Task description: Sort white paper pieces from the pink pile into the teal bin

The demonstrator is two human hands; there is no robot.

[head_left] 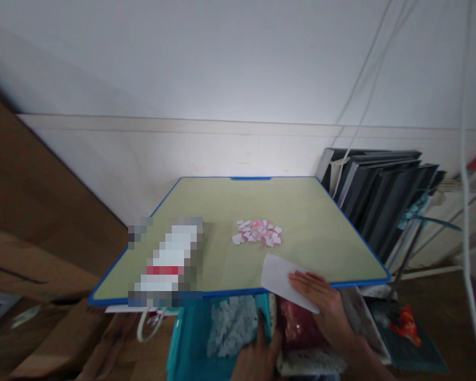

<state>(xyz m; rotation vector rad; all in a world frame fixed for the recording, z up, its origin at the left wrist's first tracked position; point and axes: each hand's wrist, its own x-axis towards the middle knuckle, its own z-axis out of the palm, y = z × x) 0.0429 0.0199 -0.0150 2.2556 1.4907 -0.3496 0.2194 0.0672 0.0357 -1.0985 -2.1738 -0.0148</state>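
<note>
My right hand [321, 299] grips a flat white card [281, 278] with rounded corners, its fingers laid over the upper face and the thumb hidden. The card slants across the near edge of the pale folding table [206, 198]. Beyond it, a pile of small pink and white squares [257, 233] lies on the tabletop. Below the table edge, my left hand [257, 354] is at the right side of a teal bin [188, 346]; its index finger points forward and the thumb is apart. Many small whitish pieces [234, 325] fill part of the bin.
A blurred-out white box [168, 259] stands at the table's left. Dark flat panels [388, 196] lean against the wall at right. A dark red package [297, 324] sits beside the bin. White cables [465, 201] hang at right. Cardboard [59, 341] lies at lower left.
</note>
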